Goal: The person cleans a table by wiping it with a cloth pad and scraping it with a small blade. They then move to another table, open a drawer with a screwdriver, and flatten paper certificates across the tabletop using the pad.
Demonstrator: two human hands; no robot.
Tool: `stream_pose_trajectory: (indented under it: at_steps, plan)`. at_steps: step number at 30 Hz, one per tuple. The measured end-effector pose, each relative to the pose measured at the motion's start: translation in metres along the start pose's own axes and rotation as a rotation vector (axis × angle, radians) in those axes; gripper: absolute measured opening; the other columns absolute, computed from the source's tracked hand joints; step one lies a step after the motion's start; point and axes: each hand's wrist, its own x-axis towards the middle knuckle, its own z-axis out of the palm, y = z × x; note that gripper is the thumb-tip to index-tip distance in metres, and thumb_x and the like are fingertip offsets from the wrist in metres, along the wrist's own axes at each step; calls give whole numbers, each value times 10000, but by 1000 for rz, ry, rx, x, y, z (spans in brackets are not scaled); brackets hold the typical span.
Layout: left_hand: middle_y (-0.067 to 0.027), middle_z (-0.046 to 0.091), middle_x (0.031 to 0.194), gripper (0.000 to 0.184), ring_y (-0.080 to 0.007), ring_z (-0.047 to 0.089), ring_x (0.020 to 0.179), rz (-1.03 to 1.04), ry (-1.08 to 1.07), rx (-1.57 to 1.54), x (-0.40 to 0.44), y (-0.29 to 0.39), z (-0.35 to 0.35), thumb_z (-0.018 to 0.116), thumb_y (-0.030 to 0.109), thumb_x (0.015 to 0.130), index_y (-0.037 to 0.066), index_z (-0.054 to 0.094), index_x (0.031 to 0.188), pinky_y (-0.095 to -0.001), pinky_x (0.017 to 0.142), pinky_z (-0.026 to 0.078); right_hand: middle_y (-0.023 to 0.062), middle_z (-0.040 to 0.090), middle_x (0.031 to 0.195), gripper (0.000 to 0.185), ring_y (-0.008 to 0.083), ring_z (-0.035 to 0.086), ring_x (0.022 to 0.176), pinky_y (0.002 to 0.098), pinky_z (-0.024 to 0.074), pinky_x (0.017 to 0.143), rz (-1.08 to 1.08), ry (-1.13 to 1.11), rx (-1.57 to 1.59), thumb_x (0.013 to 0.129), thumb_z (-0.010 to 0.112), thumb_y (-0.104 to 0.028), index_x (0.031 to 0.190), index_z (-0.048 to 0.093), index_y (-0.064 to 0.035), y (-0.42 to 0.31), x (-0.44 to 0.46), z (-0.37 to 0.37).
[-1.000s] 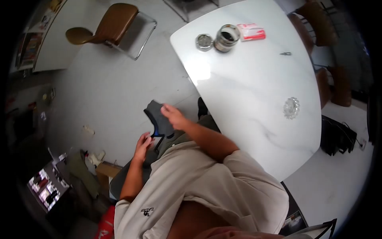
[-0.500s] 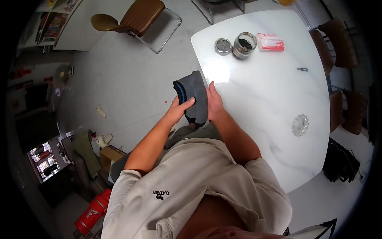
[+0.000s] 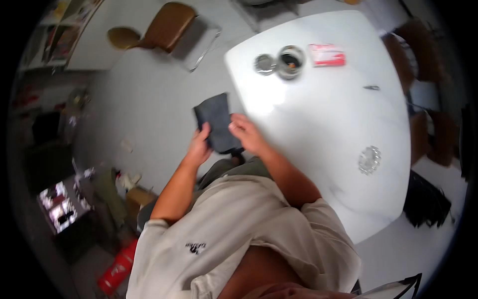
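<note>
While left hand point(image 3: 200, 146) grips rectangular dark-grey fabric piece point(image 3: 218, 119), right hand point(image 3: 248, 135) against its right edge, grip not determinable, far round clear-glass jar point(image 3: 290, 74), dark contents point(image 3: 288, 59) inside

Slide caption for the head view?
Left hand holds a dark grey cloth, right hand at its edge, beside the white table.

The cloth point(image 3: 215, 121) is dark grey, blackish along its bottom edge. The shirt point(image 3: 239, 214) is beige, with a small black motif and lettering; the trousers point(image 3: 214, 172) are grey-green. The table point(image 3: 318, 134) is white with faint grey marbling. By its far edge, the packet point(image 3: 327, 55) is red and white, and the jar point(image 3: 291, 75) shows black inside with an orange fleck. Toward its right edge, the dish point(image 3: 369, 159) is clear. The floor point(image 3: 139, 109) is pale grey, the chair point(image 3: 173, 25) brown.
</note>
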Motion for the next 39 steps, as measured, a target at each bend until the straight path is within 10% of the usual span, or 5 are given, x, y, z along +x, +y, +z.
stream_pose_trajectory:
  at_steps: [8,16,22,30,39]
  plan:
    - [-101,473,1466,580,-275,481,1326,35,171,122,-30,-8,-128,528,365,1019,58,357,1480,-449,1109,393,217,615,1235,314,376,551,1174,447,414,1055,-249,1037,-1089,896,533,-27,1192,627,16,0,17,-344]
    - [-132,560,1346,489,-294,585,1194,-47,552,33,-97,-51,-264,530,318,1027,15,440,1399,-454,1011,491,228,565,1307,414,383,529,1189,446,453,1014,-22,702,-1754,854,535,-5,1251,634,-70,-9,-8,-512]
    - [-118,594,1295,470,-278,601,1167,-66,653,39,-108,-61,-266,553,320,1017,16,480,1368,-437,996,503,158,656,1033,167,354,600,954,436,504,801,140,760,-1542,882,610,-83,1041,641,-42,-15,-22,-462]
    - [-130,578,1328,459,-257,564,1219,-138,537,142,-69,-47,-188,501,283,1043,-18,462,1387,-400,1045,456,52,646,763,326,127,587,620,300,504,594,220,501,-514,924,566,-25,1242,637,-51,52,-19,-203]
    - [-150,576,1331,483,-288,582,1190,-182,413,102,-41,-58,-213,504,306,1037,-36,455,1374,-420,1035,460,171,677,888,170,398,636,846,474,499,748,188,437,-888,951,563,-204,997,641,-59,40,61,-58]
